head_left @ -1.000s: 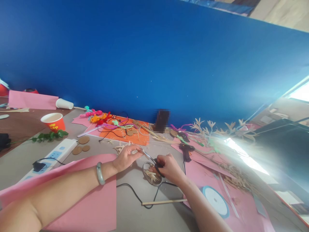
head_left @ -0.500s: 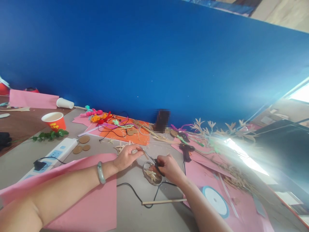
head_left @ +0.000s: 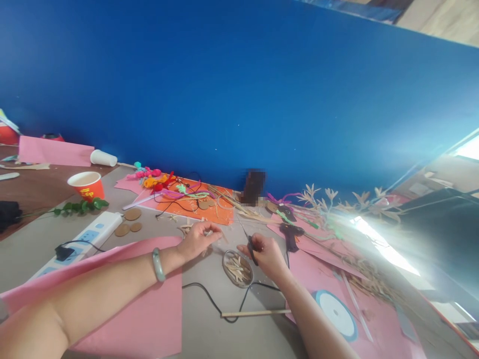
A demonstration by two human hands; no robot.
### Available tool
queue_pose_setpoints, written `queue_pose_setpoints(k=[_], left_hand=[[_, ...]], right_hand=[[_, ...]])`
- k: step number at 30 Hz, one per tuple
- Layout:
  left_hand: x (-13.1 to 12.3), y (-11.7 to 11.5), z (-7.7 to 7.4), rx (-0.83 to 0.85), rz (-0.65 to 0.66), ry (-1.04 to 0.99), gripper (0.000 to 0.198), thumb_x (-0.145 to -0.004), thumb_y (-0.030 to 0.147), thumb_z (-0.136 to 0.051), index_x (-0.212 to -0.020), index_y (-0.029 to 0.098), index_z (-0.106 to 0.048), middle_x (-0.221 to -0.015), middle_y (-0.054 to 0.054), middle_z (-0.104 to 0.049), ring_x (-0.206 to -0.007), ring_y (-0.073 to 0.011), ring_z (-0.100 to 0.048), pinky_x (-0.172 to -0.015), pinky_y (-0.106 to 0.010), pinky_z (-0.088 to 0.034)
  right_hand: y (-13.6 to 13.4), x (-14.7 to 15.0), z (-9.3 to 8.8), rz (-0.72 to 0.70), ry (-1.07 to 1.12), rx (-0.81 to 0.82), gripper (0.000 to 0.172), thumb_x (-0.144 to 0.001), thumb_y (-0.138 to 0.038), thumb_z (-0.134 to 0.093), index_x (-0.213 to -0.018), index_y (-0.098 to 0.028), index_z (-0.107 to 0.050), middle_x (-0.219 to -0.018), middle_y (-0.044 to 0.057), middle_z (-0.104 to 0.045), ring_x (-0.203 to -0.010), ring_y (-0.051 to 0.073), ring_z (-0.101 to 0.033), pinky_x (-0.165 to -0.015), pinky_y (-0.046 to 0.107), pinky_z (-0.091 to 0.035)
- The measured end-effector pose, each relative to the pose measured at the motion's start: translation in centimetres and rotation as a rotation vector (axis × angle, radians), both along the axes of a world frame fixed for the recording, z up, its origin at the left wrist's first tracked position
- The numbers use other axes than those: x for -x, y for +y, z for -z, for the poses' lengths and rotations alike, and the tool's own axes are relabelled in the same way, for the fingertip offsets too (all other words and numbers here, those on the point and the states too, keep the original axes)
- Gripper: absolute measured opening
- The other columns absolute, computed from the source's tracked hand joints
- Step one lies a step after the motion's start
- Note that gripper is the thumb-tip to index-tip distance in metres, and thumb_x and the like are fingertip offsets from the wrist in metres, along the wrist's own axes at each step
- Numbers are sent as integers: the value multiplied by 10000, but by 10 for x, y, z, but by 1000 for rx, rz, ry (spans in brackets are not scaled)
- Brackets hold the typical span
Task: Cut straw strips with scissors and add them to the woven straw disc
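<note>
My right hand (head_left: 265, 253) is wrapped round the black handles of a pair of scissors (head_left: 252, 248), whose blades point up and to the left. My left hand (head_left: 200, 241) is pinched on a small pale strip (head_left: 224, 238), which sticks out past the fingertips. The scissor blades and the strip are apart. Just below both hands sits a round dish (head_left: 238, 269) holding many short pale cut pieces. A jade-coloured bangle is on my left wrist.
A black glue gun (head_left: 291, 235) lies right of the scissors. Left are a power strip (head_left: 86, 239), a red paper cup (head_left: 87, 186) and wooden discs (head_left: 132, 214). Pink paper (head_left: 149, 309), a ribbon spool (head_left: 336, 315) and a stick (head_left: 258, 313) lie nearer. A blue partition (head_left: 224, 89) stands behind.
My right hand has drawn the scissors rightward, away from the strip in my left hand. The dish's contents show more fully now. My left hand has barely moved.
</note>
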State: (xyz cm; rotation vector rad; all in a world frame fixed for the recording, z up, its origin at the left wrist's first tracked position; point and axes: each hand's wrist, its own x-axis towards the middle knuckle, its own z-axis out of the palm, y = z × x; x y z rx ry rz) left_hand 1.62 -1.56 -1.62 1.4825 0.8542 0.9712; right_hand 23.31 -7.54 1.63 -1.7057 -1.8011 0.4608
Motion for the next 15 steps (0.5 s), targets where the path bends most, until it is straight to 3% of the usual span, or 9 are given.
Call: queue_pose_setpoints(k=[15], left_hand=[[-1, 0, -10, 237, 20, -274, 239, -723, 327, -693, -773, 168, -523, -734, -48, -696, -728, -147, -636, -651, -244, -448]], right_hand=[[-2, 1, 0, 24, -28, -24, 412, -685, -519, -640, -536, -195, -434, -471, -42, -442, -490, 95, -326, -473, 221, -282]])
